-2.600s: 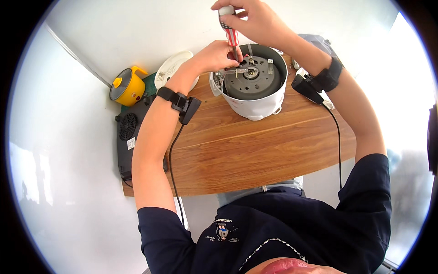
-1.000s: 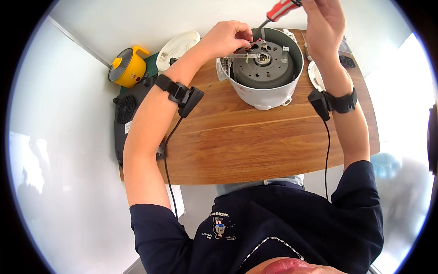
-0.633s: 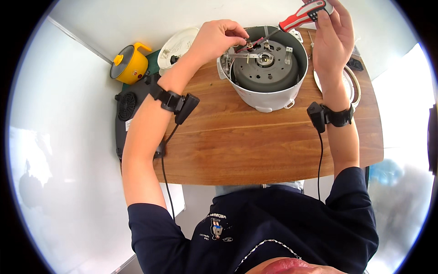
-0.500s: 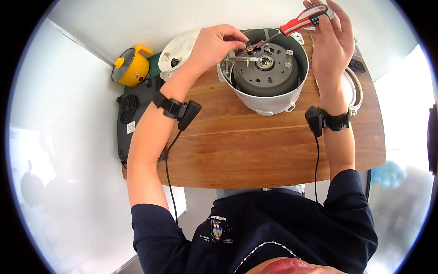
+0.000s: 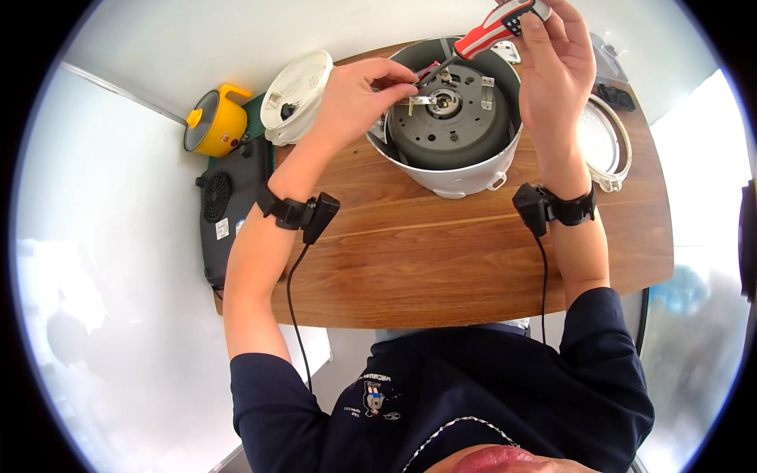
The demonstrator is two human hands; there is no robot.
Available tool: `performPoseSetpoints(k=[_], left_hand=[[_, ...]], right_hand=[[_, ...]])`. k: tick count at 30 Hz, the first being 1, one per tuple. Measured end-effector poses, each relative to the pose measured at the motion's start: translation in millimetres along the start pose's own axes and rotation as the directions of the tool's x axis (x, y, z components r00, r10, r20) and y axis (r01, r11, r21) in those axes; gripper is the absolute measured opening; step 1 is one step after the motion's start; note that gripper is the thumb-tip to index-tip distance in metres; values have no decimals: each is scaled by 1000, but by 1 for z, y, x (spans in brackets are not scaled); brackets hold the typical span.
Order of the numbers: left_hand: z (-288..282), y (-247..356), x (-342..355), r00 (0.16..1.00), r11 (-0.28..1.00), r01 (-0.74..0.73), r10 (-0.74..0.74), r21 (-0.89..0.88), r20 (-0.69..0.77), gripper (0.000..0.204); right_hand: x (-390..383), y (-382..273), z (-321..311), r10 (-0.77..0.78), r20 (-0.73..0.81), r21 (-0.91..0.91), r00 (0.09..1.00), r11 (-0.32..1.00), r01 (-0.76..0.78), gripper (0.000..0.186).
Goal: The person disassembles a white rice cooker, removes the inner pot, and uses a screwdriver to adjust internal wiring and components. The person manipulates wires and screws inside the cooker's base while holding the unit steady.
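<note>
An upturned white rice cooker body (image 5: 465,180) stands at the far side of the table, its grey metal underside (image 5: 465,130) exposed with a round centre part and brackets. My right hand (image 5: 556,83) grips a red, white and black screwdriver (image 5: 490,35) by its handle. The screwdriver's shaft slants down left into the cooker's far left part. My left hand (image 5: 359,98) reaches over the cooker's left rim, thumb and fingers pinched beside the shaft's tip. What lies between those fingertips is hidden. Just below them a metal strip (image 5: 422,100) runs toward the centre.
On the left are a white plastic lid (image 5: 303,87), a yellow pot (image 5: 217,122) and a black appliance base (image 5: 229,225) with a fan grille. A white ring-shaped part (image 5: 611,150) and a small black object (image 5: 615,97) lie at the right. Cables hang from both wrist straps.
The whole view has shifted slightly. My right hand has brought the screwdriver a little left, its tip closer to my left fingers. My left hand has come slightly nearer to me, still pinched.
</note>
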State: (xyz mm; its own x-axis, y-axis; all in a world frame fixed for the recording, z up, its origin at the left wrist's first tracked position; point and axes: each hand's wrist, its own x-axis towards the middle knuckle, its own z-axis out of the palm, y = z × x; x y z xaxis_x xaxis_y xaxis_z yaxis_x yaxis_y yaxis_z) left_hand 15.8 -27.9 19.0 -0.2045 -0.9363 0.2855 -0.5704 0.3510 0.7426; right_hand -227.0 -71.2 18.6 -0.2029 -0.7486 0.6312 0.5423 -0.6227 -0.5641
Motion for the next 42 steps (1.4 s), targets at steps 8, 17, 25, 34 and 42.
performPoseSetpoints(k=[8, 17, 25, 34, 42], left_hand=[[-35, -24, -6, 990, 988, -22, 0, -154, -144, 14], [-48, -80, -77, 953, 947, 302, -298, 113, -50, 16], [-24, -115, -91, 975, 913, 208, -224, 350, 6, 15], [-22, -111, -85, 978, 915, 196, -210, 351, 3, 18], [-12, -83, -45, 962, 877, 267, -269, 401, -51, 31]], right_hand=[[1, -26, 14, 30, -121, -15, 992, 999, -32, 38], [8, -32, 4, -75, 19, -268, 997, 960, 78, 44], [4, -20, 7, -2, 38, -305, 999, 952, 14, 44], [11, -18, 0, -16, 31, -298, 999, 954, 25, 43], [16, -29, -1, -19, 14, -290, 1000, 957, 22, 44]])
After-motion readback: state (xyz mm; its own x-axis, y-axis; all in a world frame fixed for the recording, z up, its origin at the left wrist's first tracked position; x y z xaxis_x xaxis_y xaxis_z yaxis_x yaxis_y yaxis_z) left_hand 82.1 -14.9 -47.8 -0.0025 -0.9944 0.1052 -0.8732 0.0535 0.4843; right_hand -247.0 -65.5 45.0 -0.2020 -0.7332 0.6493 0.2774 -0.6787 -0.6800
